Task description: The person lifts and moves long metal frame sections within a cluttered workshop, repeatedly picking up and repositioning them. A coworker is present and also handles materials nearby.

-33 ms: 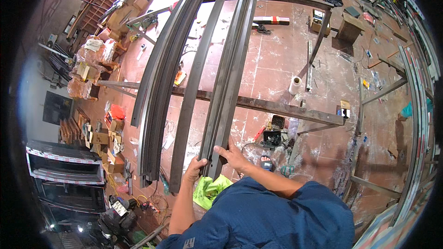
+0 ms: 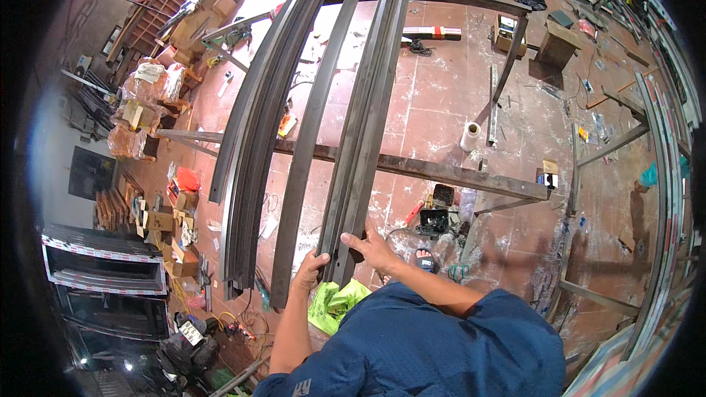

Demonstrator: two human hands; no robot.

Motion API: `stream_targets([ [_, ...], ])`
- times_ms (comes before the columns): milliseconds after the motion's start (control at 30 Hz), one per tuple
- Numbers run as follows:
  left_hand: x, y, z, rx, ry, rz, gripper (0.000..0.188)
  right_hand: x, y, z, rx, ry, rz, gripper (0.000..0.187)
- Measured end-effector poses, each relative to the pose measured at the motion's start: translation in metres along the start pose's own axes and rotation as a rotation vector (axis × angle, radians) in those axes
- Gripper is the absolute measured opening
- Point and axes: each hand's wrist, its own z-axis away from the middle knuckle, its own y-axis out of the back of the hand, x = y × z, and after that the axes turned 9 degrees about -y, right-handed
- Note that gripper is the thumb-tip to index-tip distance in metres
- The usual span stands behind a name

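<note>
Two long dark metal bars (image 2: pixel 365 169) lie side by side, running away from me. At their near end my left hand (image 2: pixel 310 270) is closed on the left edge, with its thumb on top. My right hand (image 2: pixel 373 252) grips the right side of the same pair, its thumb lying over the upper face and its other fingers mostly hidden. To the left is a single flat metal bar (image 2: pixel 303 169), apart from both hands. Farther left rests a bundle of dark channel profiles (image 2: pixel 254 154). A bright green plastic bag (image 2: pixel 334 307) shows beneath the near ends.
A metal crossbeam (image 2: pixel 456 176) of a stand supports the bars, with another beam (image 2: pixel 456 1) farther off. On the floor are a white roll (image 2: pixel 471 136), a black tray (image 2: pixel 433 222) and scissors (image 2: pixel 457 273). Long profiles (image 2: pixel 660 198) line the right side; boxes (image 2: pixel 158 220) stand left.
</note>
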Motion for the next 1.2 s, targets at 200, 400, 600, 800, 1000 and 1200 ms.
stream_targets([
  [200,0.009,0.013,-0.012,-0.108,0.021,0.149,0.061,-0.015,0.031,-0.010,0.214,-0.136,0.385,0.110],
  [400,0.038,-0.017,0.005,-0.029,-0.026,-0.206,0.068,-0.021,0.037,-0.002,0.127,-0.231,0.256,0.085],
  [600,0.034,-0.026,0.000,-0.016,0.033,-0.256,0.068,0.012,0.026,-0.005,0.109,-0.157,-0.054,0.069],
  [800,0.030,-0.022,-0.002,-0.009,-0.019,-0.228,0.058,0.015,0.036,0.005,0.083,-0.180,-0.255,0.055],
  [1000,0.017,-0.013,-0.005,0.047,0.009,-0.313,0.067,0.022,0.066,0.021,0.234,-0.163,-0.081,0.061],
  [1200,0.014,-0.018,-0.004,0.025,-0.058,-0.274,0.063,0.045,0.063,0.006,0.278,-0.154,-0.148,0.058],
])
